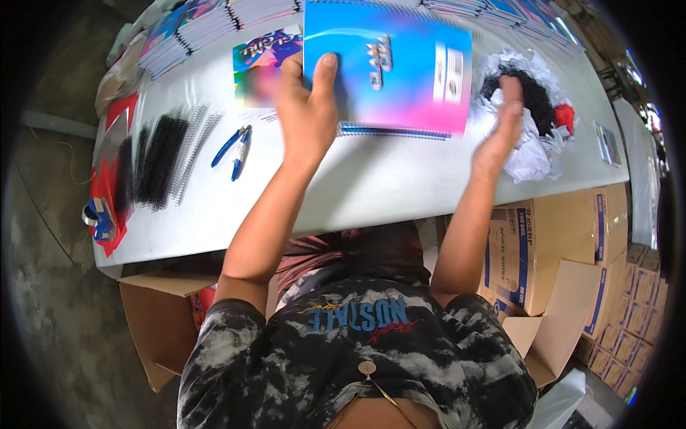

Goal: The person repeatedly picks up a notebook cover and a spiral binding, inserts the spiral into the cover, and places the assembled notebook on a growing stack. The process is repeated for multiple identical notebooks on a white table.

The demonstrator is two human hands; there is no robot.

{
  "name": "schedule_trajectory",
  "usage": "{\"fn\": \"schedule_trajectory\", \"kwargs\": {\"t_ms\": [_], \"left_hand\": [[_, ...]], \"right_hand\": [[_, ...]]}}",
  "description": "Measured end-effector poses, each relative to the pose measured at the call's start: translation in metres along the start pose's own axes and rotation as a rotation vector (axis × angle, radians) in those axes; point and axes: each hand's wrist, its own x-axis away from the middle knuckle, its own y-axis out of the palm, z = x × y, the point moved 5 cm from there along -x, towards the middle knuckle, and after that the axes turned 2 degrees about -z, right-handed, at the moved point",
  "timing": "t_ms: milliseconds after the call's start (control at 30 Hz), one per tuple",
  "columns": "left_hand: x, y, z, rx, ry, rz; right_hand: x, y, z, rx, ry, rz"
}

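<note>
My left hand (pixel 312 107) grips the left edge of a blue and pink spiral notebook (pixel 407 71), thumb on top of the cover. The notebook is held above the table, and its coil runs along the far edge. Other notebooks (pixel 400 133) show just under its near edge. Off the notebook's right side, my right hand (pixel 500 132) is held edge-on with its fingers stretched out and nothing in it. Behind that hand lies a heap of crumpled white paper (pixel 530 159) with a tangle of black coil scraps (pixel 541 96). Left of my left hand is a notebook with a colourful cover (pixel 250 53), partly hidden.
Blue-handled pliers (pixel 232 151) and a row of black plastic coils (pixel 161 161) lie on the white table (pixel 286 222). A tape roll (pixel 100 218) sits at the left edge. Stacked notebooks (pixel 207 32) line the far side. Cardboard boxes (pixel 550 243) stand below, right and left.
</note>
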Motion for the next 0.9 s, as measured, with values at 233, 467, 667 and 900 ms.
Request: {"fn": "schedule_trajectory", "kwargs": {"t_ms": [233, 467, 667, 900], "left_hand": [[0.021, 0.045, -0.095, -0.609, 0.045, 0.007], [0.028, 0.037, -0.114, -0.353, -0.299, -0.005], [0.019, 0.008, -0.075, -0.614, 0.191, 0.137], [0.007, -0.071, -0.083, -1.104, 0.468, -0.210]], "right_hand": [[0.041, 0.004, 0.109, 0.004, 0.270, 0.070], [0.036, -0.001, 0.096, 0.403, 0.000, 0.168], [0.036, -0.002, 0.100, 0.434, -0.049, 0.192], [0.064, 0.024, 0.040, 0.405, -0.298, 0.094]]}}
